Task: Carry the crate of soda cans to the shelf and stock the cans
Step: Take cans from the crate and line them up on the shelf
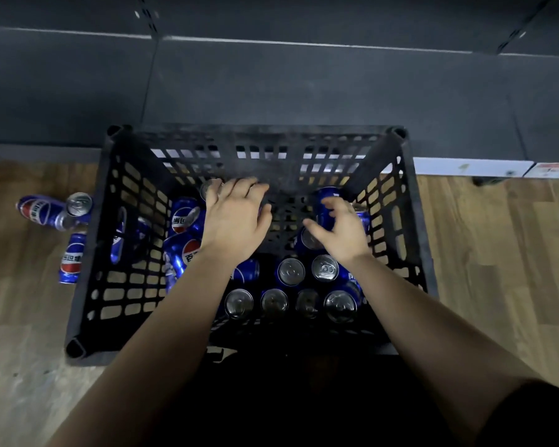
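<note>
Reaching into the crate (91,253) with both hands, the right nearer a pick.
Looking down on the crate at 12 o'clock, set on the floor (497,253) against the dark shelf (304,85). Stretching the left hand (236,217) nearly flat, fingers almost straight, holding nothing, an upright can (211,188) just off the fingertips at 11 o'clock. Arching the right hand (339,227) like a claw over a blue can (327,196) at 12 o'clock from the palm (gripping or only hovering: cannot tell; long axis unreadable too). Probably taking that one first. Leaving standing cans (291,271) at 6 o'clock of both hands, loose cans (42,209) on the floor at 9 o'clock.
</note>
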